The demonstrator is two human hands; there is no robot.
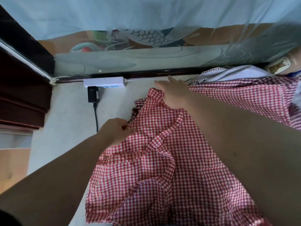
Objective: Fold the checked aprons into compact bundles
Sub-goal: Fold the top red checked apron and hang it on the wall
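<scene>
A red-and-white checked apron (154, 168) lies rumpled on the pale table (68, 121), spreading from the middle toward me. My left hand (116, 130) pinches its frilled left edge with curled fingers. My right hand (172, 92) lies flat with straight fingers on the apron's far corner, palm down. A second checked apron (244, 93) sits in a heap at the right, partly under my right forearm.
A white power strip (104, 82) lies along the table's far edge, with a black adapter (93, 94) and its cable (96, 118) running toward me just left of the apron. Etched glass (146, 59) backs the table. A grey cloth (232, 75) rests on the far heap.
</scene>
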